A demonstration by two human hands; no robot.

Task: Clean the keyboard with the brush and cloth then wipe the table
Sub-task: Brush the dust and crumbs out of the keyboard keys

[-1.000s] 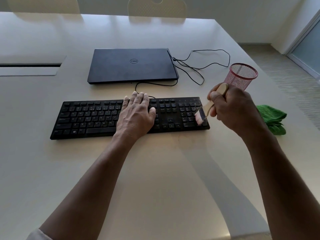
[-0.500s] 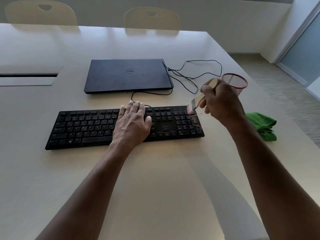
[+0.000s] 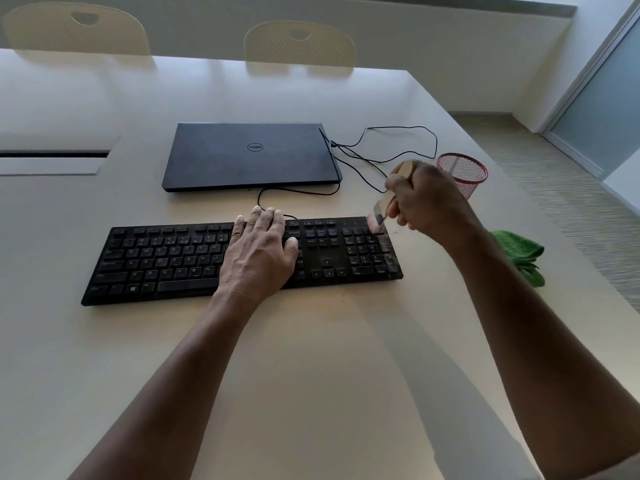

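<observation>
A black keyboard (image 3: 166,261) lies across the middle of the pale table (image 3: 311,358). My left hand (image 3: 259,252) rests flat on its keys right of centre, fingers straight. My right hand (image 3: 427,200) grips the wooden handle of a small brush (image 3: 379,211). The bristles touch the keyboard's far right corner, above the number pad. Dust shows on the right-hand keys. A crumpled green cloth (image 3: 519,256) lies on the table to the right, partly behind my right forearm.
A closed dark laptop (image 3: 249,155) sits behind the keyboard, with a thin black cable (image 3: 398,147) looping to its right. A red mesh cup (image 3: 464,176) stands behind my right hand. Two chair backs stand beyond the far table edge. The table's right edge runs close to the cloth.
The brush has swept from the near right end of the number pad up to its far right corner. My left hand has stayed on the keys. The camera has tilted up.
</observation>
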